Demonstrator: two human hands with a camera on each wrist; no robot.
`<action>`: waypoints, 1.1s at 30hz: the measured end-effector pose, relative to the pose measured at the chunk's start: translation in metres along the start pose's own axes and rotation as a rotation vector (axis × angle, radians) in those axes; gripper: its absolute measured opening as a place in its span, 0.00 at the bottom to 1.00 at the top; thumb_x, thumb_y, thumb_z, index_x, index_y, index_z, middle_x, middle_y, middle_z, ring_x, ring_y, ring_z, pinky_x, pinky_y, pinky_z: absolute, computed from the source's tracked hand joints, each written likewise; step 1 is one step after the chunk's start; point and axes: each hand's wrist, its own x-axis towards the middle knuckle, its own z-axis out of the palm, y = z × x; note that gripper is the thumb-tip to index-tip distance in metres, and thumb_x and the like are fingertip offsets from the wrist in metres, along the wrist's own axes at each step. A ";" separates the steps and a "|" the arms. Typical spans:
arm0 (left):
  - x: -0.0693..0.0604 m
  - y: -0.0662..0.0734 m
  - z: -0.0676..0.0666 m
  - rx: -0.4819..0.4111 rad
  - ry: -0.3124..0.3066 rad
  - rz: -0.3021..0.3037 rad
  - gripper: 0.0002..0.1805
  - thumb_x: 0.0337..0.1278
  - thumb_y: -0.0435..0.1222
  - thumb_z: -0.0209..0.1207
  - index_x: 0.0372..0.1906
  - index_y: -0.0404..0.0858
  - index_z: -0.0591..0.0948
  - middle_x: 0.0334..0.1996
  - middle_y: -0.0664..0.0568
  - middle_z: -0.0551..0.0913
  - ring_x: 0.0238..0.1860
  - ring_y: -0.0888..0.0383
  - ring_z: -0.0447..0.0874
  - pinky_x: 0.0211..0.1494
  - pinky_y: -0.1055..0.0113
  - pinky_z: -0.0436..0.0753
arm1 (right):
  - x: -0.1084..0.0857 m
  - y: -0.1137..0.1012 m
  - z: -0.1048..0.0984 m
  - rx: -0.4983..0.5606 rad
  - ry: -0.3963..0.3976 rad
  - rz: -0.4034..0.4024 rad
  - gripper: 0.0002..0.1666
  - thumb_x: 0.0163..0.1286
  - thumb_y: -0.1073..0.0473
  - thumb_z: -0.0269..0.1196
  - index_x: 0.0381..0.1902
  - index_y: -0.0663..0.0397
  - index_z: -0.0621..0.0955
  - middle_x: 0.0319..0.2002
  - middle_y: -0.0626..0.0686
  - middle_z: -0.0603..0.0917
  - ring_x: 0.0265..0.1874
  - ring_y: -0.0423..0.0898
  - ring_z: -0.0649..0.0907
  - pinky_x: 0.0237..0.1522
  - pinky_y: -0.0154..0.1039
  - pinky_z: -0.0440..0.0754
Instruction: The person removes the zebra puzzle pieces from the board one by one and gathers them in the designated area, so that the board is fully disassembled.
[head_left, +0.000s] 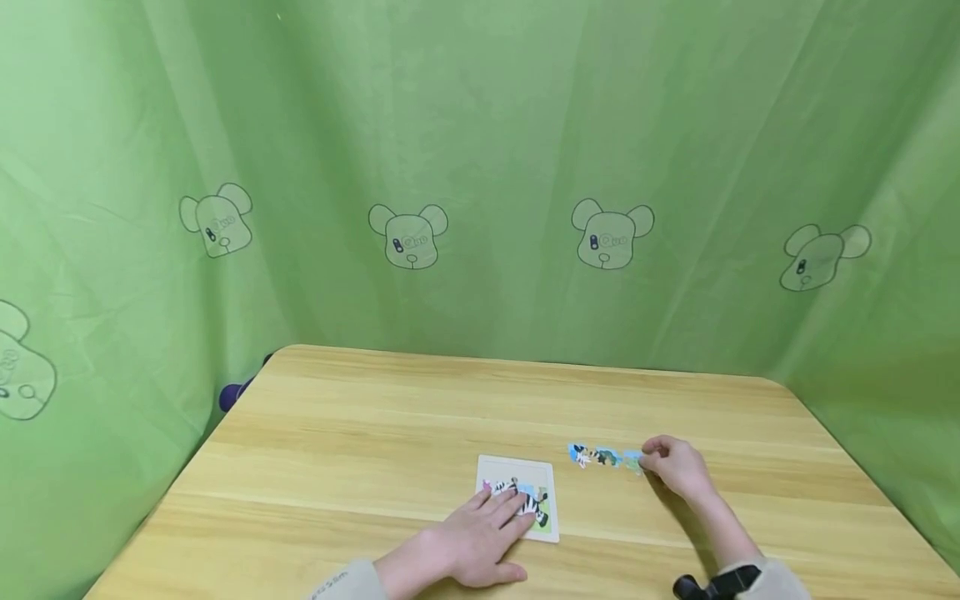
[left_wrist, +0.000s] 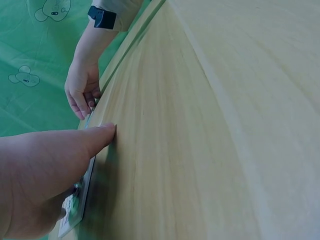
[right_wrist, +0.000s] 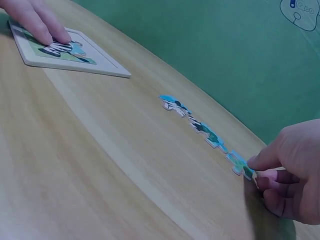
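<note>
Slip risk first, at right hand point(head_left: 678, 467): fingers curled, gap narrow, apparently pinching right end of flat green-and-blue jigsaw piece point(right_wrist: 239, 164). Outermost of row of three on light wood-grain desk point(head_left: 375, 392), between cream-framed rectangular puzzle board point(head_left: 517, 472) and desk's right edge. Cannot tell whether lifted at all. Thin edge, little to hold: could flip or skid toward desk's far edge with a hasty pull.

Second risk, snagging: almost end to end with black-white-and-green jigsaw piece point(right_wrist: 207, 134), then blue jigsaw piece with zebra-face print point(right_wrist: 175, 106) nearest board. Too small to tell if interlocked. Could drag neighbours along if swept left instead of picked straight up.

Left hand point(head_left: 487, 529): fingers straight, flat on black-and-white zebra-print section point(right_wrist: 59, 47) of board, gripping nothing; thumb past board's near edge, over desk. Probably useful against sliding. Could nudge assembled parts out of line with uneven pressure, though, especially toward exposed cream strip inside board's far edge. Could also block access if left lying across the fitting spot. Would keep pressure light and straight down.
</note>
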 end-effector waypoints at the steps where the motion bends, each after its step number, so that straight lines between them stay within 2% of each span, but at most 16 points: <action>1: -0.001 0.000 0.000 -0.004 0.002 -0.003 0.39 0.60 0.64 0.37 0.72 0.48 0.55 0.72 0.51 0.51 0.71 0.56 0.46 0.70 0.57 0.52 | 0.000 -0.001 0.000 -0.004 0.006 -0.009 0.18 0.61 0.62 0.60 0.45 0.73 0.75 0.31 0.56 0.78 0.28 0.48 0.76 0.27 0.37 0.75; 4: -0.003 -0.001 0.001 -0.010 0.008 -0.012 0.39 0.61 0.64 0.36 0.72 0.47 0.55 0.72 0.50 0.51 0.71 0.55 0.47 0.70 0.57 0.53 | -0.002 -0.009 0.001 -0.035 0.032 -0.047 0.20 0.61 0.61 0.61 0.45 0.73 0.76 0.31 0.54 0.79 0.31 0.49 0.77 0.30 0.37 0.75; 7: -0.005 -0.004 0.002 -0.027 0.014 -0.031 0.39 0.61 0.63 0.37 0.72 0.47 0.55 0.72 0.50 0.51 0.71 0.54 0.47 0.70 0.57 0.53 | -0.005 -0.020 0.005 -0.024 0.044 -0.079 0.21 0.60 0.62 0.62 0.47 0.72 0.75 0.33 0.55 0.80 0.32 0.49 0.79 0.31 0.37 0.77; 12: -0.012 -0.011 0.004 -0.076 0.023 -0.058 0.39 0.61 0.62 0.39 0.72 0.45 0.55 0.72 0.48 0.50 0.71 0.53 0.47 0.70 0.55 0.53 | -0.009 -0.044 0.014 0.044 0.026 -0.115 0.21 0.59 0.63 0.62 0.48 0.72 0.75 0.35 0.56 0.80 0.33 0.50 0.79 0.31 0.37 0.78; 17: -0.022 -0.018 0.006 -0.087 0.047 -0.066 0.39 0.61 0.62 0.40 0.71 0.44 0.57 0.71 0.47 0.52 0.71 0.51 0.48 0.70 0.53 0.54 | -0.016 -0.064 0.033 0.116 0.005 -0.116 0.20 0.58 0.65 0.63 0.47 0.69 0.76 0.34 0.53 0.80 0.33 0.47 0.79 0.31 0.35 0.78; 21: -0.032 -0.021 0.006 -0.090 0.075 -0.047 0.39 0.62 0.61 0.41 0.71 0.42 0.58 0.71 0.44 0.53 0.70 0.50 0.51 0.68 0.51 0.57 | -0.022 -0.082 0.054 0.184 -0.026 -0.117 0.18 0.56 0.67 0.64 0.45 0.68 0.78 0.32 0.52 0.80 0.32 0.45 0.78 0.29 0.33 0.78; 27: -0.044 -0.020 0.005 -0.069 0.069 -0.030 0.40 0.61 0.62 0.40 0.70 0.43 0.59 0.71 0.45 0.53 0.69 0.51 0.53 0.68 0.52 0.58 | -0.034 -0.109 0.083 0.255 -0.077 -0.152 0.18 0.51 0.70 0.67 0.43 0.66 0.79 0.30 0.50 0.79 0.30 0.43 0.78 0.32 0.31 0.78; 33: -0.051 -0.015 0.000 -0.051 0.053 0.002 0.38 0.60 0.62 0.41 0.69 0.43 0.62 0.70 0.46 0.56 0.69 0.52 0.55 0.68 0.53 0.59 | -0.041 -0.126 0.098 0.263 -0.172 -0.265 0.20 0.50 0.69 0.68 0.43 0.67 0.79 0.30 0.51 0.79 0.31 0.43 0.78 0.34 0.30 0.78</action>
